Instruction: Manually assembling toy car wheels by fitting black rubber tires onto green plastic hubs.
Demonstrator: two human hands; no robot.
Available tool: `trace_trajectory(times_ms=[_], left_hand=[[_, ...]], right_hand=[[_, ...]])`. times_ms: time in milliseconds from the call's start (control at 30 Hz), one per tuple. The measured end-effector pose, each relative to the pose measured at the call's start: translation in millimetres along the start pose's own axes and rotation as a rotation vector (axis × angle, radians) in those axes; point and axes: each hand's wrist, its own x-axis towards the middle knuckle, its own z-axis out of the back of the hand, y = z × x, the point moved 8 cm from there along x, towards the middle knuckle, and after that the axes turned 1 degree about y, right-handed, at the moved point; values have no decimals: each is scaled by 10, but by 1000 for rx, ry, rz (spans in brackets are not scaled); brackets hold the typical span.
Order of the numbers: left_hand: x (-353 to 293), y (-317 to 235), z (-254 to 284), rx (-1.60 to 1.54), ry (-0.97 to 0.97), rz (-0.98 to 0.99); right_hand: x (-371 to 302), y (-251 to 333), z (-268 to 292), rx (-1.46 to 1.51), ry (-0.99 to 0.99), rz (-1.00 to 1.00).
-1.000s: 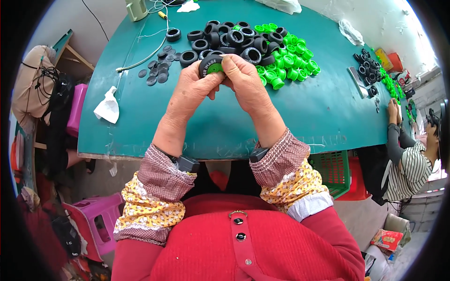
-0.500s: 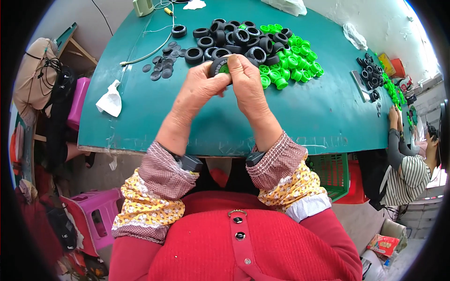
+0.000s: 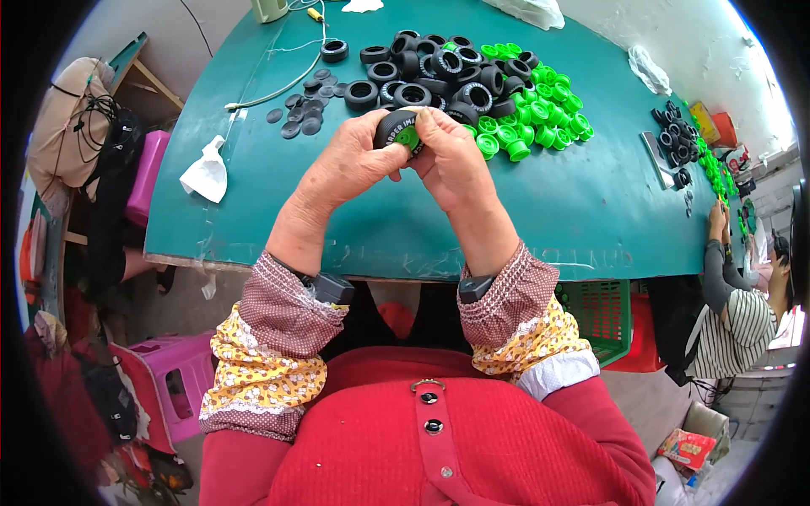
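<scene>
Tyre (image 3: 393, 126), small, black, probably light and rubbery, with green hub (image 3: 408, 137); left hand (image 3: 350, 160) and right hand (image 3: 447, 156) fingers pinch its rim together.

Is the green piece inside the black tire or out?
Partly in: the green hub sits in the black tire, pressed by both hands.

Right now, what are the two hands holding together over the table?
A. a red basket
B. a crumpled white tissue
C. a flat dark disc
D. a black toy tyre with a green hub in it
D: the left hand and right hand both grip a black toy tyre with a green hub showing inside it.
</scene>
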Motion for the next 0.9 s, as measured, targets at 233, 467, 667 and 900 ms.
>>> trace_trajectory(times_ms=[233, 467, 667, 900], left_hand=[[-36, 104, 13, -294, -277, -131], [77, 17, -112, -146, -41, -102], [27, 85, -176, -181, -47, -72], [9, 23, -115, -258, -57, -43]], right_hand=[[5, 28, -33, -24, -199, 115], [-50, 178, 27, -213, -52, 115], [-90, 66, 141, -80, -166, 29], [-66, 165, -20, -56, -30, 121]])
